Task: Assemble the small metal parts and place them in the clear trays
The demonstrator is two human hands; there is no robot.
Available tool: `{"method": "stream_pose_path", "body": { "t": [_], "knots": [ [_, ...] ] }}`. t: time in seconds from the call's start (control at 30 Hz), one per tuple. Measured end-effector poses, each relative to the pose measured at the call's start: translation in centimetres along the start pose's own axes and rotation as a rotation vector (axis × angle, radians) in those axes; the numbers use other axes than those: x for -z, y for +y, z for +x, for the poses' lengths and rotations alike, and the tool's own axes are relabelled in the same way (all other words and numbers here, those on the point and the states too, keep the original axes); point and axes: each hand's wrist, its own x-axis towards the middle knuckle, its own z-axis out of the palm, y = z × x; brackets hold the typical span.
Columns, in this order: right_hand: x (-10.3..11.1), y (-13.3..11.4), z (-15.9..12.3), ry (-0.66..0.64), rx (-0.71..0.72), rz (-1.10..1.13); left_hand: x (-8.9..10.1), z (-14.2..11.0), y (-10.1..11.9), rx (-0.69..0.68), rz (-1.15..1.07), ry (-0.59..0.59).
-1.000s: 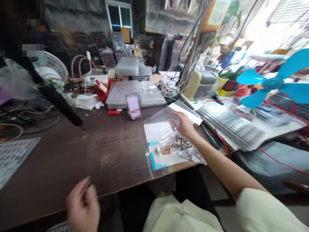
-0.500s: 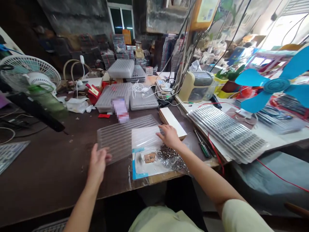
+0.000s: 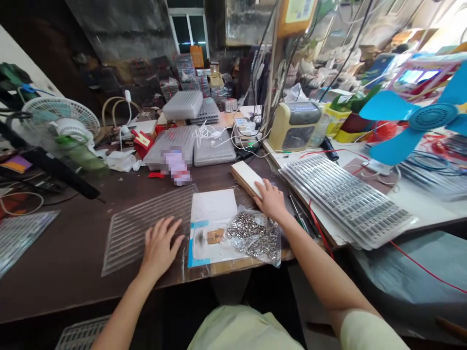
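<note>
My left hand [image 3: 160,245] lies flat, fingers spread, on a clear ribbed plastic sheet [image 3: 148,231] at the table's front edge. My right hand [image 3: 270,199] rests against the end of a pale wooden board [image 3: 248,180], holding nothing. Just below that hand sits a clear bag of small metal snap parts [image 3: 253,238]. It overlaps a white paper sheet [image 3: 213,206] edged with blue tape, which carries a small brown card [image 3: 215,236].
Stacked ribbed trays of metal parts [image 3: 346,201] lie to the right, beside screwdrivers [image 3: 299,218] and a red wire [image 3: 321,228]. Grey plastic cases [image 3: 215,148] and white cables stand behind. A white desk fan [image 3: 60,121] stands left; a blue fan [image 3: 412,116] stands right.
The ribbed sheet has slid left, and my left hand has come down onto it. My right hand has moved right to the board. The view has levelled.
</note>
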Motion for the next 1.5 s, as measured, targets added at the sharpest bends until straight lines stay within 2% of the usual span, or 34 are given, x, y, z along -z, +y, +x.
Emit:
{"method": "stream_pose_path", "body": {
  "t": [0.07, 0.17, 0.23, 0.3, 0.37, 0.4, 0.43, 0.47, 0.5, 0.53, 0.57, 0.63, 0.7, 0.77, 0.87, 1.0, 1.1, 1.23, 1.5],
  "knots": [
    [0.4, 0.3, -0.4, 0.006, 0.010, 0.012, -1.2, 0.0, 2.1, -0.054, 0.031, -0.048],
    [2.8, 1.9, -2.3, 0.099, -0.006, 0.044, -1.7, -0.6, 2.4, -0.066, 0.069, -0.083],
    [5.3, 4.6, -5.0, 0.266, -0.017, 0.085, -1.3, 0.6, 2.5, -0.077, 0.090, -0.109],
    [7.5, 8.6, -8.9, 0.527, -0.134, 0.126, -0.7, 4.0, 4.5, -0.139, 0.073, -0.087],
    [8.6, 13.1, -13.0, 0.793, -0.373, 0.118, -0.4, 9.4, 9.4, -0.269, -0.045, -0.028],
    [8.5, 15.2, -14.8, 0.881, -0.505, 0.107, -0.5, 12.7, 12.8, -0.372, -0.142, -0.034],
    [8.2, 17.0, -16.3, 0.899, -0.611, 0.122, -0.9, 16.1, 16.7, -0.474, -0.241, -0.080],
    [7.6, 18.6, -17.5, 0.869, -0.684, 0.182, -1.4, 19.4, 20.8, -0.529, -0.310, -0.149],
    [6.8, 19.7, -18.3, 0.808, -0.732, 0.297, -2.1, 22.6, 24.9, -0.518, -0.337, -0.237],
    [6.0, 20.5, -18.8, 0.747, -0.760, 0.443, -2.9, 25.4, 28.8, -0.448, -0.329, -0.341],
    [5.2, 21.0, -19.1, 0.690, -0.764, 0.581, -3.7, 27.9, 32.3, -0.421, -0.323, -0.387],
    [4.1, 21.2, -19.0, 0.663, -0.750, 0.768, -5.4, 31.6, 37.4, -0.382, -0.307, -0.450],
    [3.8, 21.1, -18.8, 0.689, -0.748, 0.833, -6.7, 33.9, 40.1, -0.335, -0.286, -0.510],
    [4.2, 21.1, -18.7, 0.699, -0.762, 0.773, -7.4, 35.3, 41.0, -0.296, -0.280, -0.561],
    [5.3, 21.3, -18.8, 0.656, -0.780, 0.647, -7.5, 36.4, 41.1, -0.249, -0.307, -0.646],
    [6.2, 21.4, -18.4, 0.605, -0.801, 0.775, -7.4, 37.3, 41.7, -0.163, -0.333, -0.780],
    [6.7, 21.0, -17.8, 0.601, -0.836, 0.754, -7.7, 37.8, 42.2, -0.110, -0.343, -0.855],
    [7.0, 20.7, -17.4, 0.586, -0.854, 0.673, -8.1, 38.4, 42.4, -0.080, -0.382, -0.916],
    [6.2, 21.2, -17.5, 0.589, -0.883, 0.808, -8.5, 39.4, 42.5, -0.093, -0.484, -0.990]
  ]
}}
